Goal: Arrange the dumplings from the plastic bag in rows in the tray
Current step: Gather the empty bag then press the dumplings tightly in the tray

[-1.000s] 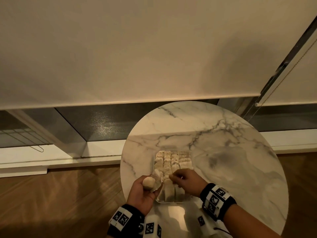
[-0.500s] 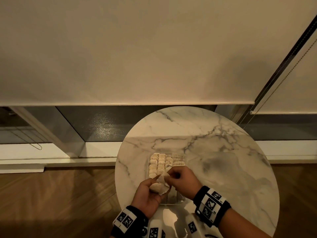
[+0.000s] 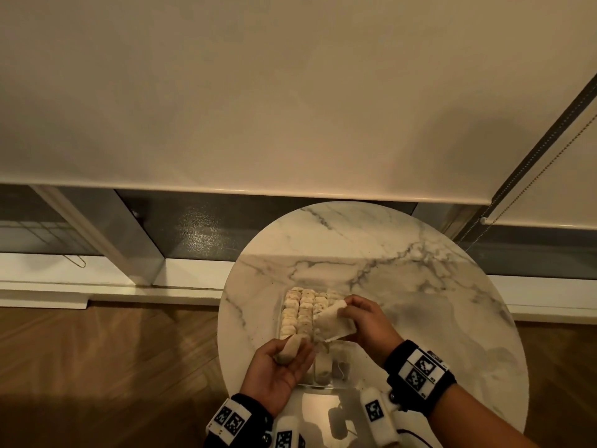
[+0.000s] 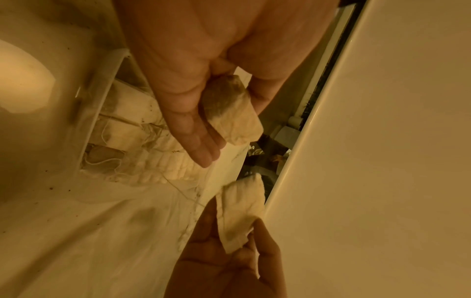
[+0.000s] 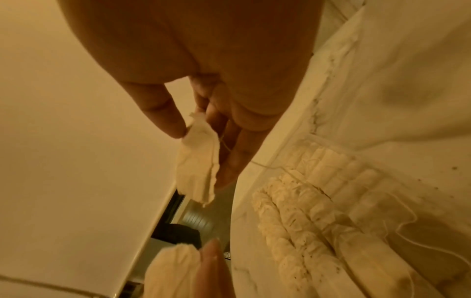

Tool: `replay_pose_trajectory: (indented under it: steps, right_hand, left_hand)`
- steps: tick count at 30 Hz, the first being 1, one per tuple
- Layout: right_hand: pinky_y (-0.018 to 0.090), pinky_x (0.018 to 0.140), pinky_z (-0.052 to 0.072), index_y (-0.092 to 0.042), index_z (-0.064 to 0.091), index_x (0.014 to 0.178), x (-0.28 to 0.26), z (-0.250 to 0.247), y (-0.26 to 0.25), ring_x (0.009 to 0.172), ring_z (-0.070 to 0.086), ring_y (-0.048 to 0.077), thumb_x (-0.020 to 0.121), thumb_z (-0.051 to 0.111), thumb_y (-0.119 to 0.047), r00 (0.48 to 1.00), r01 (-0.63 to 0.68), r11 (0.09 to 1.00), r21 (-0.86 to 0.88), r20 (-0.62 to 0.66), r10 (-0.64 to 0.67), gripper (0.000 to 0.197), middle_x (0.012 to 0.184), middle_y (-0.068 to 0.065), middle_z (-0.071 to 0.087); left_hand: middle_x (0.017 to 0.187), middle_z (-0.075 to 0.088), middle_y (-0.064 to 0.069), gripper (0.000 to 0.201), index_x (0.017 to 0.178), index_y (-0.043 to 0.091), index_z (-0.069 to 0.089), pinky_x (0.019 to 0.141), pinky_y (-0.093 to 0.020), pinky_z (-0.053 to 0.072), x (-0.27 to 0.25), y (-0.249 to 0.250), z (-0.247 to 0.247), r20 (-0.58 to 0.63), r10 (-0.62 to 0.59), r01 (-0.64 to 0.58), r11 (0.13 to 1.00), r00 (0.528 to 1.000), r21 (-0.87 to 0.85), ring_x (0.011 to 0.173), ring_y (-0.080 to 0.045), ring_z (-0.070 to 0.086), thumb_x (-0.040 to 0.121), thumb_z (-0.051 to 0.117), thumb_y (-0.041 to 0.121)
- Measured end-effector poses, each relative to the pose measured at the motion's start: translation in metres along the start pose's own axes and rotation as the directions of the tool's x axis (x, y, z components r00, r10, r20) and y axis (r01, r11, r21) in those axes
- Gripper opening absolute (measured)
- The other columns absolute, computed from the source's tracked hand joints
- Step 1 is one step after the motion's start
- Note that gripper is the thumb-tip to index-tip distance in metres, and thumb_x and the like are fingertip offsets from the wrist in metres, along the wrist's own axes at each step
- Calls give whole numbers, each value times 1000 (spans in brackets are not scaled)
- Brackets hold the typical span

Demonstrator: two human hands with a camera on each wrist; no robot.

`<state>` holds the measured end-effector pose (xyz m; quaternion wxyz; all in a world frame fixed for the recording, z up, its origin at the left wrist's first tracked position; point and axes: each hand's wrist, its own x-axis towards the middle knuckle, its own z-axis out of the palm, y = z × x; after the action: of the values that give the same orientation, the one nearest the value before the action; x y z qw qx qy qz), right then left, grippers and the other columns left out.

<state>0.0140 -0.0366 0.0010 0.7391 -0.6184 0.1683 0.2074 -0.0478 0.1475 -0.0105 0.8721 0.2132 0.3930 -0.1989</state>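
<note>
left hand (image 3: 277, 367) palm up, fingers loosely curled round a piece; right hand (image 3: 365, 321) pinching another, wrists close

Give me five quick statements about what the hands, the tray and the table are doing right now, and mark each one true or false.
1. The left hand holds one of the pale pieces. True.
2. The right hand is empty. False: it pinches a flat pale piece between thumb and fingers.
3. The tray sits on a round marble table. True.
4. The tray holds nothing yet. False: rows of pale pieces already fill its far part.
5. Both hands rest flat on the table. False: both are raised, the right hand above the tray and the left at its near-left corner, each holding a piece.
</note>
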Motion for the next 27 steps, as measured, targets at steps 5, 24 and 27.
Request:
replay_pose_trajectory:
  steps: [5, 24, 27]
  right_hand:
    - [40, 61, 58, -5, 63, 89, 7, -13, -2, 76, 67, 29, 94, 55, -2, 999, -24, 999, -40, -48, 22, 10, 85, 16, 67]
    - [29, 70, 62, -20, 71, 115, 39, -20, 36, 89, 68, 21, 91, 64, -7, 904, 39, 167, -985, 106, 415, 28, 119, 5, 64]
    - [27, 80, 58, -16, 71, 116, 41, -13, 46, 100, 68, 23, 86, 70, -8, 889, 82, 85, -993, 111, 444, 31, 121, 8, 65]
  left_hand:
    - [89, 69, -23, 31, 104, -7, 61, 82, -46, 58, 10, 4, -4, -30, 2, -1, 1000, 1000, 20, 88, -35, 67, 76, 64, 4]
    - [91, 68, -24, 18, 103, -8, 62, 69, -37, 63, 44, 13, -23, -103, 17, -5, 994, 995, 110, 86, -30, 66, 85, 62, -8]
    - [98, 69, -27, 18, 106, -10, 61, 71, -38, 61, 47, 16, -25, -117, 70, -55, 990, 991, 130, 87, -31, 67, 88, 61, -4]
